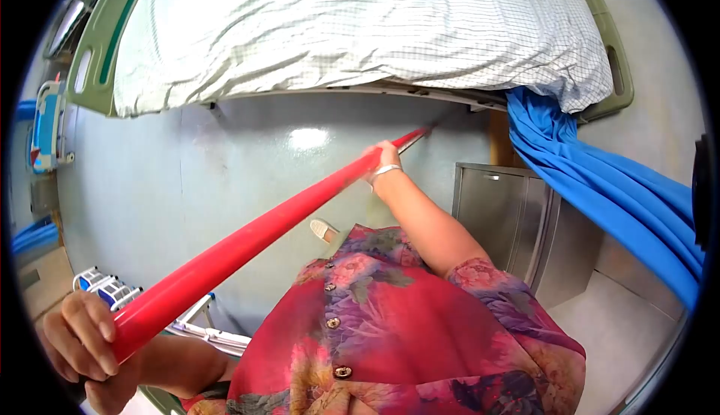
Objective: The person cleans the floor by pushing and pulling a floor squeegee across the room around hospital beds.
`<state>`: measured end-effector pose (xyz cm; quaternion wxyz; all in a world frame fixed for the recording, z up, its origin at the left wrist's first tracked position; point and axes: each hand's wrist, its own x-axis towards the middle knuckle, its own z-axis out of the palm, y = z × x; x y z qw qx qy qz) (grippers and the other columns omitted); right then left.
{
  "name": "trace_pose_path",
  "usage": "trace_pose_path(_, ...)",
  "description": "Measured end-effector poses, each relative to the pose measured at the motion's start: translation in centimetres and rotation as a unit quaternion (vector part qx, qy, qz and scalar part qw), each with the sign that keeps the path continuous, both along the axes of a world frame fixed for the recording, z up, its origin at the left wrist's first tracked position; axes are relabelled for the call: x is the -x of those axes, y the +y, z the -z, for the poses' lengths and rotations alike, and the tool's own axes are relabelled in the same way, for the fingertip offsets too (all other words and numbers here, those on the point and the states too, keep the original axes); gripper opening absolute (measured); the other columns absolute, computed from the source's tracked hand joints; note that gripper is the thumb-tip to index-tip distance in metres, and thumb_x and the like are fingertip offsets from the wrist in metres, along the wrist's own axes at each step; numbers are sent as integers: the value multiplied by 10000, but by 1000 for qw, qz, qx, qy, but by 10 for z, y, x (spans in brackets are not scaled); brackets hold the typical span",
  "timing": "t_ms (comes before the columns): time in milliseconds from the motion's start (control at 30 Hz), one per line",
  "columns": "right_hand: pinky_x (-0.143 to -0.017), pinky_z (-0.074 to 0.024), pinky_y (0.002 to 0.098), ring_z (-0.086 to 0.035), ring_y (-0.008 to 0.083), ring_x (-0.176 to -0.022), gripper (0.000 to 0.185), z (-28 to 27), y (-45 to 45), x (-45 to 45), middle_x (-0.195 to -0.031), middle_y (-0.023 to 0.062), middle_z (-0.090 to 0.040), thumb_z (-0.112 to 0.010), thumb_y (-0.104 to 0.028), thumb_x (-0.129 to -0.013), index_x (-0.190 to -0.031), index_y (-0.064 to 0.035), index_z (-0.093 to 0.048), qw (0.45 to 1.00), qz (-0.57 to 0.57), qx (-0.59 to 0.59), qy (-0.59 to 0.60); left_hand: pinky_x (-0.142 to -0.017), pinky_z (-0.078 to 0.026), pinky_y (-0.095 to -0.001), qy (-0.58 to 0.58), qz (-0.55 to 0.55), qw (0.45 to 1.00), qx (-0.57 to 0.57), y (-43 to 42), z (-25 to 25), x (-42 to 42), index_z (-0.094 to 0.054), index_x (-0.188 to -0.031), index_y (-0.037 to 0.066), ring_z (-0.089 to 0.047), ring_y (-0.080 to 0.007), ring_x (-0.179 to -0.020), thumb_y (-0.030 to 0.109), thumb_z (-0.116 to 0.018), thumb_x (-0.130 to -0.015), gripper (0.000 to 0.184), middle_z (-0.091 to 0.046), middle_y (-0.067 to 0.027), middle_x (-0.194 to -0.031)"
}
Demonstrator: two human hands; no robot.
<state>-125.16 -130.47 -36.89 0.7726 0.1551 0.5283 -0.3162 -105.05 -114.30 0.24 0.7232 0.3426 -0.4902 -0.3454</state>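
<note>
A long red pole [255, 239] runs diagonally across the view, from the lower left up towards the underside of the bed. Its near end is in my left hand [81, 340], with the fingers curled around it. Farther along, my right hand [384, 158] is closed around the same pole, and a silver bracelet is on that wrist. Beyond my right hand the pole narrows and reaches the floor [135, 167] beside the bed in shadow. Whatever is at its far tip is too dark and blurred to make out.
Across the top is a bed with a checked sheet [360, 25] and green end boards [96, 55]. A blue curtain [615, 182] hangs at the right beside a metal cabinet [495, 197]. White-framed folding furniture [202, 321] stands at the lower left.
</note>
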Motion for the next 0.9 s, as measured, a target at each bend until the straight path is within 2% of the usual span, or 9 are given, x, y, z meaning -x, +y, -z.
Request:
trace_pose_path(267,-357,-345,262,-404,152,-410,63,1,90,-183,-478,50,-391,-389,-119,-620,-601,-66,-360,989,-151,-3,2,-651,-245,-288,-12,-259,965,39,172,-11,-38,-338,-674,74,-346,-140,-601,84,-526,-520,243,-322,-27,-625)
trace_pose_path(333,-369,-376,264,-406,151,-414,92,-2,114,-214,-500,51,-359,-392,-60,-614,-677,-44,-328,984,-174,-19,40,-666,-240,-292,-2,-388,921,24,206,0,-35,-323,-677,75,-334,-145,-613,117,-532,-529,260,-310,-37,-641)
trace_pose_path(400,-366,-375,268,-406,156,-415,96,2,135,-230,-503,64,-361,-391,-55,-615,-678,-42,-321,973,-208,-23,96,-743,-259,-326,56,-422,904,-35,236,12,-44,-311,-675,64,-329,-158,-638,277,-592,-523,385,-297,-45,-650)
trace_pose_path(467,-368,-377,270,-407,160,-418,99,10,153,-231,-504,66,-361,-392,-52,-613,-681,-41,-320,966,-236,-9,107,-787,-256,-353,54,-404,912,-44,287,30,-59,-347,-722,28,-352,-186,-682,333,-584,-538,428,-320,-60,-675)
trace_pose_path(567,-370,-377,272,-405,164,-421,101,26,167,-218,-507,68,-363,-394,-51,-615,-684,-43,-320,959,-257,-9,119,-808,-282,-373,14,-618,786,0,321,43,-59,-398,-847,-41,-391,-250,-757,204,-551,-580,393,-327,-98,-691)
trace_pose_path(600,-371,-377,272,-402,164,-421,99,33,167,-211,-508,67,-364,-396,-54,-618,-683,-45,-322,963,-244,-18,116,-802,-281,-392,10,-608,793,23,332,52,-61,-406,-879,-30,-408,-257,-765,121,-507,-608,327,-333,-98,-701)
trace_pose_path(733,-406,-382,291,-378,167,-421,92,87,148,-172,-515,55,-371,-395,-108,-666,-710,-66,-327,939,-296,-20,175,-780,-308,-404,8,-746,665,-36,337,103,-65,-438,-910,24,-459,-261,-717,47,-430,-669,243,-483,-153,-826)
trace_pose_path(800,-445,-394,317,-392,176,-456,104,105,128,-150,-527,56,-378,-399,-121,-680,-723,-59,-326,905,-368,-20,214,-751,-339,-415,47,-726,685,-34,354,134,-59,-483,-842,24,-465,-242,-709,45,-395,-695,172,-493,-149,-819)
trace_pose_path(900,-497,-402,343,-403,185,-484,117,161,94,-100,-539,66,-388,-412,-134,-687,-711,-52,-332,910,-325,-48,254,-729,-363,-398,71,-729,662,-159,337,194,-34,-472,-810,-1,-455,-235,-685,76,-373,-717,157,-435,-108,-728)
